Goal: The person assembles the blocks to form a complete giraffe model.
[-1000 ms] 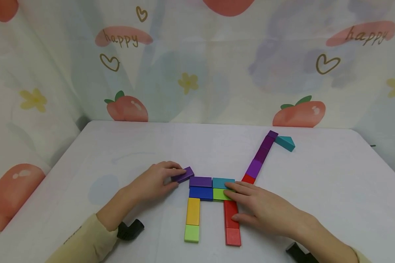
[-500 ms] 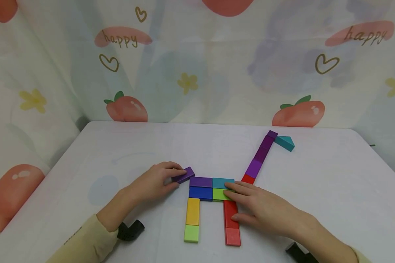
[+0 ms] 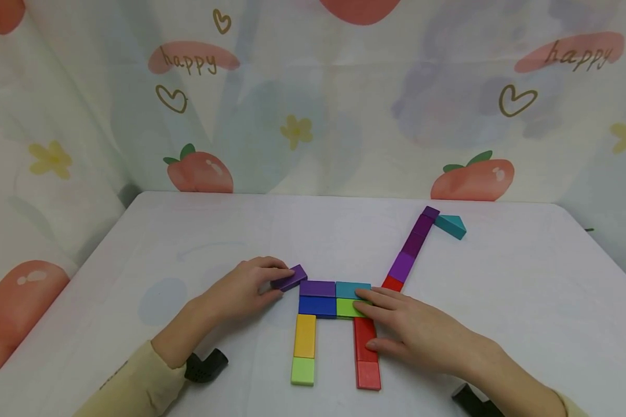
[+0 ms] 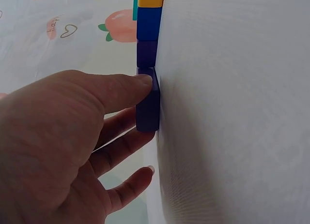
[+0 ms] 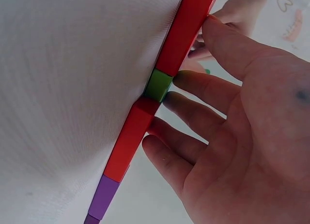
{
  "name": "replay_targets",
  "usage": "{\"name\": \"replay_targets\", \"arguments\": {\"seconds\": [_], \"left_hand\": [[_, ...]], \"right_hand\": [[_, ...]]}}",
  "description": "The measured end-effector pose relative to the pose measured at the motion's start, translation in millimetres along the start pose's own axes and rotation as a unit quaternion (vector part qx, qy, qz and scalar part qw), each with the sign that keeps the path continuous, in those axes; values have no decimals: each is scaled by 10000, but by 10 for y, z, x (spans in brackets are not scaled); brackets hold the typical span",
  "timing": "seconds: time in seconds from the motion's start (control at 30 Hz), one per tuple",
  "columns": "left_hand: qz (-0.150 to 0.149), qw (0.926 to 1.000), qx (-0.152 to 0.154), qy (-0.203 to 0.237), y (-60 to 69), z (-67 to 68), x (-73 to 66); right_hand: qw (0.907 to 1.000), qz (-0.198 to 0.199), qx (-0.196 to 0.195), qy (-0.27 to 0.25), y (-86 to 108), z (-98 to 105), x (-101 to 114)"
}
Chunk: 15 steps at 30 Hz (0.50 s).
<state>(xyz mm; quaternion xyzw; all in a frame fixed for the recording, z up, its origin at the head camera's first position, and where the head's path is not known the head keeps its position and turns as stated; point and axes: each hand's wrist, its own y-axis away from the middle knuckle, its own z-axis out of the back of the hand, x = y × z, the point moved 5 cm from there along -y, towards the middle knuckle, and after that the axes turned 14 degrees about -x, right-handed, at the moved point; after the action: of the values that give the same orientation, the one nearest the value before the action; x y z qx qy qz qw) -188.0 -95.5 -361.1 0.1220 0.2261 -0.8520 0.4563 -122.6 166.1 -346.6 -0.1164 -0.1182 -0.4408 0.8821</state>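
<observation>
My left hand (image 3: 247, 285) pinches a purple block (image 3: 297, 274) between thumb and fingers; the block lies slanted, its right end at the corner of another purple block (image 3: 317, 288). In the left wrist view the thumb is on the near face of the held purple block (image 4: 147, 110). A blue block (image 3: 317, 307), a teal block (image 3: 348, 288) and a green block (image 3: 345, 308) lie against that purple one. My right hand (image 3: 422, 331) rests on the teal, green and upper red block (image 3: 363, 333) with extended fingers. It partly hides the green block and a slanting red block (image 3: 393, 283).
A yellow block (image 3: 305, 336) and light green block (image 3: 303, 371) form one leg; a lower red block (image 3: 368, 375) ends the other. Purple blocks (image 3: 403, 266) run up to a teal triangular block (image 3: 451, 226). The white tabletop (image 3: 188, 226) meets a patterned cloth (image 3: 334, 116).
</observation>
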Motion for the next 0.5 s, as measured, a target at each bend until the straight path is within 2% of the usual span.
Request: {"name": "replay_targets", "arguments": {"seconds": [0.5], "left_hand": [[-35,10000,14,-34,48,46,61]], "right_hand": [[10000,-18,-3,0,4,0,3]]}}
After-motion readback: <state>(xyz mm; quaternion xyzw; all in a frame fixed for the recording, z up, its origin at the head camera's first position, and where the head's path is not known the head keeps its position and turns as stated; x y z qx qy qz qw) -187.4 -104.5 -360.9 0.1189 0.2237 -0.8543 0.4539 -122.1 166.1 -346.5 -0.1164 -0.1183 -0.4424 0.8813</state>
